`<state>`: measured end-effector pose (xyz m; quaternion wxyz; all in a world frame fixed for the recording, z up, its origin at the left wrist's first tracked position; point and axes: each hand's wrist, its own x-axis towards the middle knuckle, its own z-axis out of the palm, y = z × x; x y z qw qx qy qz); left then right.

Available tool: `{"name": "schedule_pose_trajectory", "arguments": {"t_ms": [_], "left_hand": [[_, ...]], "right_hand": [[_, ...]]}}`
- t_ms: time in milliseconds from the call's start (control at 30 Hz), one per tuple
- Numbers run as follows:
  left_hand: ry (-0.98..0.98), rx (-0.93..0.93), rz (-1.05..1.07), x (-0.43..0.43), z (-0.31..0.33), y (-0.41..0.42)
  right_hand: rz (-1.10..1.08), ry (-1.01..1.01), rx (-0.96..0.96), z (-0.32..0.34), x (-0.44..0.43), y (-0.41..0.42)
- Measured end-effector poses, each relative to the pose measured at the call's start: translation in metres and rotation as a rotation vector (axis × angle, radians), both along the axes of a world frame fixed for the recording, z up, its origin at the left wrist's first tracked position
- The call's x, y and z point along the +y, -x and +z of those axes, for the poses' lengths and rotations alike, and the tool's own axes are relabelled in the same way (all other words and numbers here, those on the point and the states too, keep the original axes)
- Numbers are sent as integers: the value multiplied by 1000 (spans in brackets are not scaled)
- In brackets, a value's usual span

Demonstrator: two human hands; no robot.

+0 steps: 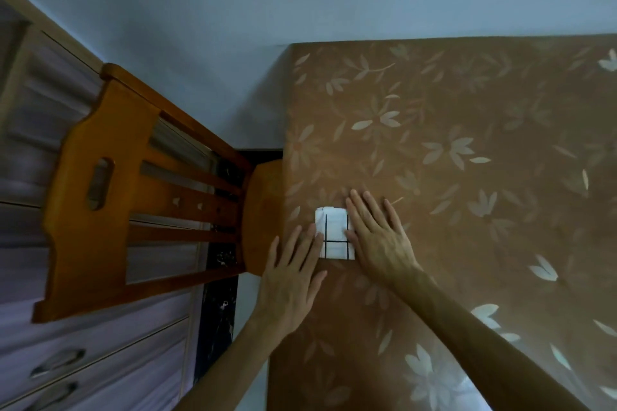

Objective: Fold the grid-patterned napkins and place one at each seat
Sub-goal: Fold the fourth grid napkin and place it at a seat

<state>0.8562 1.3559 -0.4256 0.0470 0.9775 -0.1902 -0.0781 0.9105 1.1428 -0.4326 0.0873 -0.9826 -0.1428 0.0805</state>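
Note:
A folded white napkin (pixel 335 232) with black grid lines lies flat on the brown floral tablecloth (pixel 450 150), close to the table's left edge and in front of a wooden chair (pixel 133 197). My left hand (pixel 293 274) lies flat with straight fingers, its fingertips touching the napkin's left edge. My right hand (pixel 377 237) lies flat with straight fingers over the napkin's right edge and the cloth beside it. Neither hand grips anything.
The wooden chair stands tucked at the table's left side, its seat partly under the edge. Pale drawers with handles (pixel 60 367) line the left wall behind it. The tablecloth stretches far to the right and toward the back.

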Motion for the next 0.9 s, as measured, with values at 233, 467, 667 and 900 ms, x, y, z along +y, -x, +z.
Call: {"name": "schedule_pose_trajectory", "arguments": {"t_ms": [233,467,667,900], "left_hand": [[246,-69,148,0,28,6],[210,-88,66,-26,18,-11],[120,-196,85,-16,-1,-32],[149,-211,24,10,-7,-69]], "right_hand": [[-149,-298,-85,33,-7,32],[-79,-317,-55,24,0,50],[-21,-136,-104,25,27,12],[111,-139,-102,27,62,-26]]}}
